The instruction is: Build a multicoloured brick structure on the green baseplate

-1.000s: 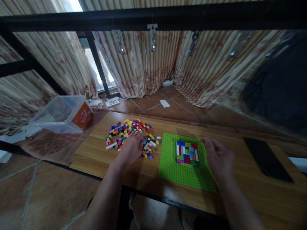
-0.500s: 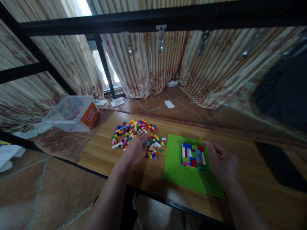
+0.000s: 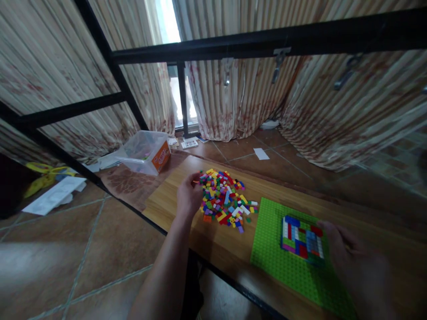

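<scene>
My left hand is at the left edge of a pile of small mixed-colour toy bricks. Its fingers are curled together at the far-left bricks; whatever is between them is hidden. A flat block of joined bricks, in red, white, blue, green and other colours, sits on a green studded baseplate. Close by the block's right side is my right hand, blurred, with thumb and forefinger near a red brick at the far right corner. I cannot tell if they touch it.
The wooden table carries the pile and baseplate. On the floor beyond its left end stands a clear plastic box with an orange label. Black metal bars cross above, before striped curtains. White packaging lies at left.
The view has turned left, so things sit further right. My left hand has moved from the middle of the pile to its left edge. My right hand stays beside the block.
</scene>
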A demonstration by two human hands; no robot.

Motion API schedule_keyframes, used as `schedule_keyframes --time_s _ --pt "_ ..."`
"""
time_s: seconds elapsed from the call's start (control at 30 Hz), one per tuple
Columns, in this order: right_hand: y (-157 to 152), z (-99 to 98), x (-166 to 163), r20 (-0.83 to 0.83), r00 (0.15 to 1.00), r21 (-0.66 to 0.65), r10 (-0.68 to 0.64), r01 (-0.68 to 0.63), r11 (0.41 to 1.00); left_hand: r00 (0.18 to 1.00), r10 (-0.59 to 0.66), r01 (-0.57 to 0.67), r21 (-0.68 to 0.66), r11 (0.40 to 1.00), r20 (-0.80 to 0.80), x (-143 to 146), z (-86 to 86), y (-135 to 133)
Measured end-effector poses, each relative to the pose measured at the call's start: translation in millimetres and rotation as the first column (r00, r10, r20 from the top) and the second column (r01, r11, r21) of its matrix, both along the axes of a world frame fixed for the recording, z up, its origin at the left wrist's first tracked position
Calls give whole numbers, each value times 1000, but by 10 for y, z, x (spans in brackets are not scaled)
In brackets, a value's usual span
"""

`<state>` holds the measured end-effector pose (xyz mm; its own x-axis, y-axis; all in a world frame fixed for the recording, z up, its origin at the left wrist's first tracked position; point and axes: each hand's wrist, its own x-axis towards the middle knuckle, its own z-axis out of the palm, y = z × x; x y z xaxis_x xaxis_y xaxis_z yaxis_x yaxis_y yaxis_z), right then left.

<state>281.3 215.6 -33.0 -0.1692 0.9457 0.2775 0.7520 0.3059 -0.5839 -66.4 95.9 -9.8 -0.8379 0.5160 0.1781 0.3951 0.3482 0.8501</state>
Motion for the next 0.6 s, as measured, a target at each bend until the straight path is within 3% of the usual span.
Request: schedule_keyframes --time_s 0.17,0.33,0.47,0.6 --pt "0 42 -8 56 998 -4 -12 12 1000 1000 -19 18 -195 981 -1 -89 -33 -98" --pt "-32 136 -63 58 998 -85 -20 25 996 993 -121 103 -408 907 -19 -98 -33 -213" --pt "-27 98 -61 81 995 -84 -52 59 995 979 -200 159 -465 871 -40 -67 -25 -251" --pt "-5 27 -34 70 997 -52 -22 26 998 937 -350 306 -451 838 -13 -13 -9 -247"
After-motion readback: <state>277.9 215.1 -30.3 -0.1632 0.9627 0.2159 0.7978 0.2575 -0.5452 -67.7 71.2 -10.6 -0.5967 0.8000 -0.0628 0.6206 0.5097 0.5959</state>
